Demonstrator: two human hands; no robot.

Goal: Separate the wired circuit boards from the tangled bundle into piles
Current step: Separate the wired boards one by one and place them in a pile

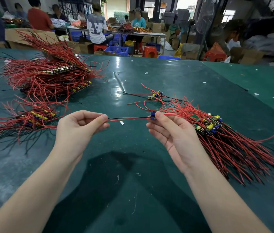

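One small circuit board (153, 114) with a blue part is pinched in my right hand (169, 133). Its red and black wires (127, 118) stretch left, taut, to my left hand (80, 126), which pinches their ends. Just right of my right hand lies the tangled bundle (220, 132) of boards with red and black wires. A small pile of boards (37, 116) lies left of my left hand. A large stacked pile (52, 74) sits at the far left. A few loose boards (155, 96) lie beyond my hands.
The green table (132, 162) carries small white scraps (121, 122) and wire bits. Behind the far edge are red stools (149, 51), blue crates (116, 50), cardboard boxes and several seated people at another table.
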